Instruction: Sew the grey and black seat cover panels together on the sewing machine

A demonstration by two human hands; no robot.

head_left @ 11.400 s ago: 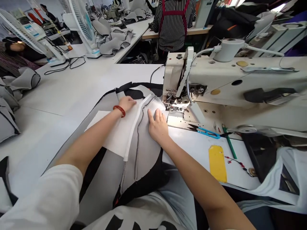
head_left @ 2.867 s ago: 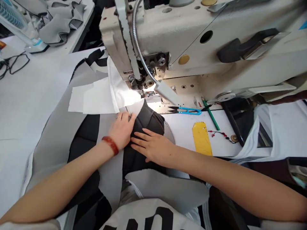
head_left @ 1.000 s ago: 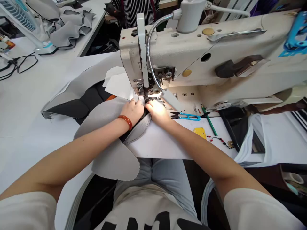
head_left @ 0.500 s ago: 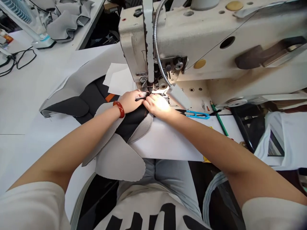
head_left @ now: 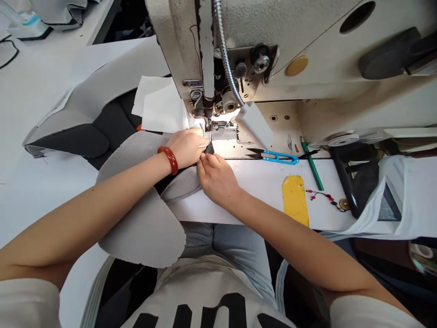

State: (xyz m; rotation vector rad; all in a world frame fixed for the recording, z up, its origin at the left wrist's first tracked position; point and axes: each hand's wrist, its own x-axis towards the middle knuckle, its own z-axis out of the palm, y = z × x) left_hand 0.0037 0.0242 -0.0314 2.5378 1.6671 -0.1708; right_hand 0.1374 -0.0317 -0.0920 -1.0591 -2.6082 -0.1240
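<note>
LH (head_left: pixel 187 148), RH (head_left: pixel 218 178), fingers curled, nr fabric (head_left: pixel 146 232)

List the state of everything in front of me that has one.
Gray and black fabric: layered, overlapping
Left hand: on the fabric, fingers bent, grip unclear
Right hand: fingers curled at the fabric's edge, grip unclear
White sheets: overlapping
Lamp: lit
Blue snips: blades apart
Yellow tag: lying flat
Red bracelet: worn
</note>
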